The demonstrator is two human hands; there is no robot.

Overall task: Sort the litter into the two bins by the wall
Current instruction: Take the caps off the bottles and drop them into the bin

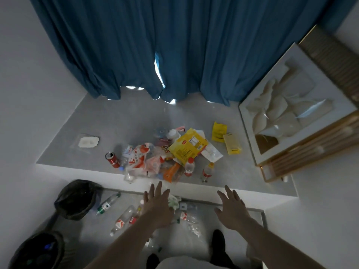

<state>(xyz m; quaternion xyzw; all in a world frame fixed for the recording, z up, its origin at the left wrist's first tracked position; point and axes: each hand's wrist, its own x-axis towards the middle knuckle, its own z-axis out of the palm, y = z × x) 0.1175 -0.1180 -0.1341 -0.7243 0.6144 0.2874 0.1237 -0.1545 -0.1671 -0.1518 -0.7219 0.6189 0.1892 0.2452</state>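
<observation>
A heap of litter lies on a raised grey ledge: a yellow carton (187, 145), a red can (112, 159), a red-and-white plastic bag (138, 159), an orange wrapper (171, 171) and small bottles (207, 170). More clear bottles (107, 203) and a crumpled tissue (173, 201) lie on the lower floor. Two black-lined bins stand at the left wall, one nearer the ledge (76, 199) and one at the bottom corner (37, 251). My left hand (157, 205) and my right hand (232, 209) reach forward over the lower floor, fingers straight, holding nothing.
Blue curtains (174, 45) hang behind the ledge. A framed white picture (297, 105) leans at the right. Two yellow packets (219, 132) and a white wrapper (88, 141) lie apart from the heap. My dark shoes (218, 241) stand on the lower floor.
</observation>
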